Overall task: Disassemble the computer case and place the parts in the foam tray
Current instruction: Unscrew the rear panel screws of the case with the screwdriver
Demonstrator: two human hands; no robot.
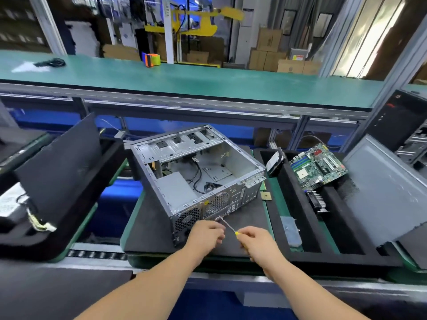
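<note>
Factory line; conveyor bench [208, 75], cartons [268, 51]

The open computer case [196, 174] fills the middle mat, leaving bare mat [245, 229] only near and right of it. Right, the foam tray [300, 229] has open slots; its far end holds a motherboard [317, 166].

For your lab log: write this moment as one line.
right hand: grips screwdriver | tip: at case rear | left hand: by shaft | motherboard: in tray

Bright, even overhead light over my work, glare from windows at far right, edges bowed, background softly blurred.
</note>
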